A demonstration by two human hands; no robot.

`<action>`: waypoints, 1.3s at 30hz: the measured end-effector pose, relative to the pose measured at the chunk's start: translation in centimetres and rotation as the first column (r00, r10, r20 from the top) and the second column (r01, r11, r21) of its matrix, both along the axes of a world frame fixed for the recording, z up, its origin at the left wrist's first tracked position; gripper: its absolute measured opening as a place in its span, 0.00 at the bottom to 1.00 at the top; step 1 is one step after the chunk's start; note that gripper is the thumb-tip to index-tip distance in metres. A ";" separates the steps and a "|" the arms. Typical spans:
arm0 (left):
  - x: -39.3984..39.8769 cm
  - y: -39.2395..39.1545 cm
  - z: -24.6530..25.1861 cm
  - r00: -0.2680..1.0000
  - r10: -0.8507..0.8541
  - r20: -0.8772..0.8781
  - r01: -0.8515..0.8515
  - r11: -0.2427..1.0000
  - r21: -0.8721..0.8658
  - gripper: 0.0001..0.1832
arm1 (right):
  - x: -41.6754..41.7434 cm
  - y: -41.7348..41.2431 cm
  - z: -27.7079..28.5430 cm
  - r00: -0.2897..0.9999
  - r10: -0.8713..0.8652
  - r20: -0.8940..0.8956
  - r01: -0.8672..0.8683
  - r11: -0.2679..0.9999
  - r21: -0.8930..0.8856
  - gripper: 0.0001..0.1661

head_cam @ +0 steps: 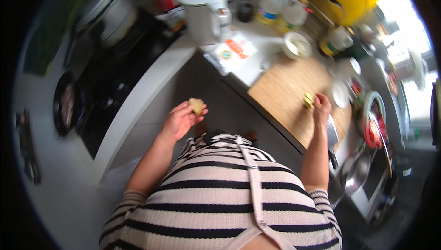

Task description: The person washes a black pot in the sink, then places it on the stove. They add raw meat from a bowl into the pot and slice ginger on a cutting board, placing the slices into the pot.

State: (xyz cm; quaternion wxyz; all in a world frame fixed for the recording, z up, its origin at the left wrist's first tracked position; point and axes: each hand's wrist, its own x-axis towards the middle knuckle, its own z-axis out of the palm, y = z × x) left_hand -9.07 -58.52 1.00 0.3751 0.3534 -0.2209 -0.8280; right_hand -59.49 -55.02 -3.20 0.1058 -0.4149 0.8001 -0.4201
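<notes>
A pale yellow piece of food, which looks like ginger root [196, 105], is held in the fingers of my left hand [180, 120], over the floor in front of my body. My right hand [321, 108] is over the right part of a wooden cutting board [279, 86], its fingers bent beside small yellow-green pieces [308, 100]. Whether those fingers grip anything is not clear. Just below my right hand lies a cleaver [331, 134] with a dark handle, partly hidden by my forearm.
A white bowl [297, 45] stands at the board's far edge, near a printed packet [236, 51] and a lidded white pitcher [204, 12]. Oil bottles [272, 3] stand behind. Right of the board are a colander [375, 122] and a metal bowl [358, 174]. A pan [69, 104] sits left by the black stove.
</notes>
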 end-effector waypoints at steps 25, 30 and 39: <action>50.6 -0.5 12.3 0.236 0.894 0.381 -0.824 0.392 -0.410 0.17 | 15.6 0.4 6.7 0.952 0.191 -0.240 -0.219 0.971 -0.096 0.07; 52.3 -2.9 12.9 -0.008 0.702 0.712 -0.897 0.309 -0.315 0.23 | 18.4 2.4 7.0 0.963 0.143 -0.226 -0.167 0.982 -0.088 0.08; 52.9 -0.9 6.7 -0.004 0.902 0.431 -0.768 0.273 -0.579 0.10 | 17.5 5.7 5.5 0.963 0.088 -0.256 -0.091 0.996 -0.002 0.06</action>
